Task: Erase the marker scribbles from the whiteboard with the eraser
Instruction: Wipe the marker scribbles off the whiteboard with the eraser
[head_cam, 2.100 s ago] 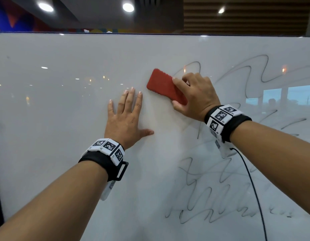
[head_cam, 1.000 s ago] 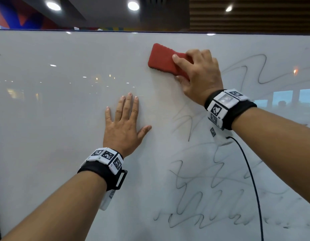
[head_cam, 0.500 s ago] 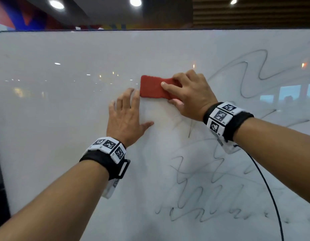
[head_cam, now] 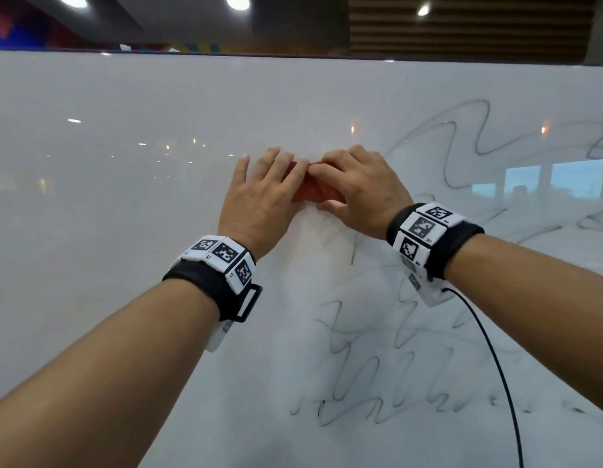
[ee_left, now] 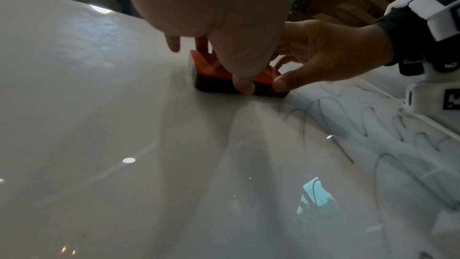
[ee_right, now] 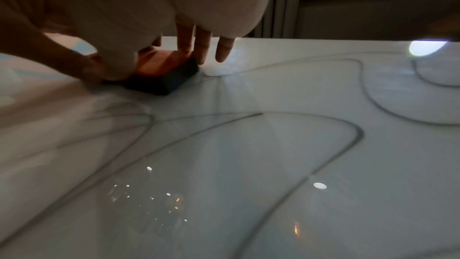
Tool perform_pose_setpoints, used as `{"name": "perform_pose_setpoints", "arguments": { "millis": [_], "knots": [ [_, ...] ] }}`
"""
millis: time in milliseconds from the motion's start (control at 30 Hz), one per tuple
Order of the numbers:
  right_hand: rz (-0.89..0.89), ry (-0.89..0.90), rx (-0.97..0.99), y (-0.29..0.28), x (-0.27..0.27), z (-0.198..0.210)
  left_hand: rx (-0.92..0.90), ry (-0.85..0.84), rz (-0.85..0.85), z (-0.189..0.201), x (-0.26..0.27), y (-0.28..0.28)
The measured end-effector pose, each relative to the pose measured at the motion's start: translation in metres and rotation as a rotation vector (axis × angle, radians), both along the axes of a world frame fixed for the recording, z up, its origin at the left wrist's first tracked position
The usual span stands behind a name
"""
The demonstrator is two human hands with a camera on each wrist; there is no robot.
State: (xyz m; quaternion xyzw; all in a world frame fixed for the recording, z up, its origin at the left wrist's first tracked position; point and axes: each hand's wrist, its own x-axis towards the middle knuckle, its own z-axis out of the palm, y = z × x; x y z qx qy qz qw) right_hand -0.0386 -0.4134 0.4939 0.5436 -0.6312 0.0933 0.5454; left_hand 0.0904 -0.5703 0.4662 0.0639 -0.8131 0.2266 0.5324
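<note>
The eraser [head_cam: 315, 192] is a small block with a red top and a dark, almost black pad underneath. The dark pad lies flat on the whiteboard [head_cam: 124, 231], near the middle of the board. Both hands are on it, so only a bit of the red top peeks out between them. The right hand [head_cam: 362, 190] grips the eraser, with its thumb on the lower long side and its curled fingers over the top. The left hand [head_cam: 259, 201] grips the left part of the eraser too, with its thumb pressed on the dark side and its fingers reaching over the red top. The board to the left of the eraser is clean and shiny, with small lights shining in it. Black marker scribbles [head_cam: 377, 383] fill the board below and to the right of the eraser, in wavy lines and loops. Some lines look faint and smeared. Each wrist wears a black band with white squares.
</note>
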Motion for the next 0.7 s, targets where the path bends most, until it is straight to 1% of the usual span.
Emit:
{"name": "perform_pose_setpoints", "arguments": {
  "millis": [67, 100, 167, 200, 300, 433, 600, 700],
  "knots": [
    [0.007, -0.047, 0.015, 0.013, -0.004, 0.01, -0.013, -0.006, -0.029, 0.003, -0.003, -0.001],
    [-0.017, -0.061, -0.01, 0.02, -0.008, 0.015, -0.008, -0.008, -0.039, 0.005, -0.003, -0.001],
    [-0.118, -0.065, -0.082, 0.038, -0.019, 0.024, 0.036, 0.02, -0.051, 0.007, -0.002, 0.001],
    [-0.182, -0.056, -0.089, 0.046, -0.026, 0.025, 0.073, 0.052, -0.054, 0.009, -0.002, 0.004],
    [-0.309, -0.009, -0.006, 0.058, -0.044, 0.015, 0.145, 0.13, -0.034, 0.021, -0.006, 0.013],
    [-0.299, -0.028, -0.06, 0.051, -0.051, -0.001, 0.119, 0.081, 0.046, 0.029, -0.019, 0.02],
    [-0.26, -0.045, -0.118, 0.043, -0.055, -0.01, 0.037, 0.12, 0.059, 0.017, -0.03, 0.014],
    [-0.248, -0.053, -0.156, 0.039, -0.057, -0.016, 0.019, 0.115, 0.064, 0.016, -0.03, 0.014]
  ]
}}
